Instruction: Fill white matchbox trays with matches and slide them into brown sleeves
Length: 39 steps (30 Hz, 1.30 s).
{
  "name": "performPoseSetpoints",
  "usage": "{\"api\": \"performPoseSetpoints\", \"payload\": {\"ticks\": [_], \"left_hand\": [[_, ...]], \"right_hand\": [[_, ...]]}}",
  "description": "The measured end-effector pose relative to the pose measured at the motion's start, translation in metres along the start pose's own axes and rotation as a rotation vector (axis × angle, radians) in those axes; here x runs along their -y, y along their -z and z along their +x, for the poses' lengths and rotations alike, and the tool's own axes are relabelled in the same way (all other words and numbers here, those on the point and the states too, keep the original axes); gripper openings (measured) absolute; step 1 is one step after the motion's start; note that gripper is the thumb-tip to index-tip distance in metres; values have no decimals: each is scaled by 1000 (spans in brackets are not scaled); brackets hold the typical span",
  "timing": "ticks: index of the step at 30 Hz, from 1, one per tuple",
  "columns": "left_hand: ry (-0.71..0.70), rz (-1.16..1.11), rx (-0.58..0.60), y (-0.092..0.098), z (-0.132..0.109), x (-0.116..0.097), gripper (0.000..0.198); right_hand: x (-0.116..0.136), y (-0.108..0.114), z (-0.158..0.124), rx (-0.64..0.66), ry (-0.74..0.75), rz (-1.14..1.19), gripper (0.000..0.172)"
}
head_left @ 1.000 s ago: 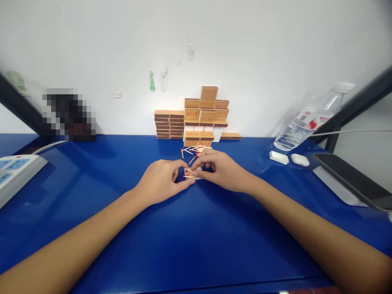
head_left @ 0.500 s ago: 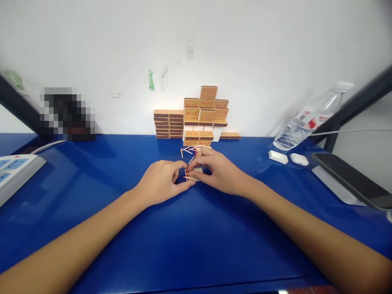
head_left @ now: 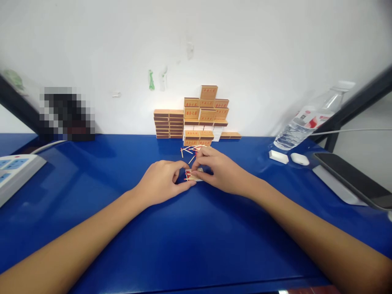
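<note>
A small white matchbox tray (head_left: 199, 179) lies on the blue table with red-headed matches (head_left: 188, 174) in it. My left hand (head_left: 163, 181) holds its left end, thumb at the near side and forefinger at the far side. Over the tray, my right hand (head_left: 219, 169) has its thumb and forefinger pinched at the matches; whether a match is between the fingertips is too small to tell. Just beyond my right hand lies a loose pile of matches (head_left: 191, 150), partly hidden by its fingers.
Stacked matchboxes (head_left: 207, 116) stand against the wall, with another stack (head_left: 168, 124) to their left. At the right are a water bottle (head_left: 301, 120), a white earphone case (head_left: 299, 159), a small white block (head_left: 278, 157) and a phone (head_left: 355, 177). A power strip (head_left: 21, 175) lies left.
My right thumb and forefinger have shifted slightly right over the tray, so more red match heads show. My left hand stays at the tray's end.
</note>
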<state>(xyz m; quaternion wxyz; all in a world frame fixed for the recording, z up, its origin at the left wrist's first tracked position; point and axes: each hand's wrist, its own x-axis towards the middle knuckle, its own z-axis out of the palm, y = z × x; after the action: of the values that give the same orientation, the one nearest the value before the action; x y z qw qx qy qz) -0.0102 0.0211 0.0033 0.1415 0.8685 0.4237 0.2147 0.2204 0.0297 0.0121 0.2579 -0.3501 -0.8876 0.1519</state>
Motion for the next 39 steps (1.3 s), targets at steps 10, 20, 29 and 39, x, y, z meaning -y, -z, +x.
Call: {"api": "performPoseSetpoints", "payload": {"ticks": [10,20,29,39], "left_hand": [[4,7,14,1,1,-2,30],[-6,6,8,1,1,-1,32],[-3,7,17,2,1,-2,30],[-28,23,18,2,1,-1,30]], "right_hand": [[5,-10,5,-45,58,17,3],[6,0,0,18,2,-45,6],[9,7,0,150,-35,104,10],[15,11,-1,226,-27,101,7]]}}
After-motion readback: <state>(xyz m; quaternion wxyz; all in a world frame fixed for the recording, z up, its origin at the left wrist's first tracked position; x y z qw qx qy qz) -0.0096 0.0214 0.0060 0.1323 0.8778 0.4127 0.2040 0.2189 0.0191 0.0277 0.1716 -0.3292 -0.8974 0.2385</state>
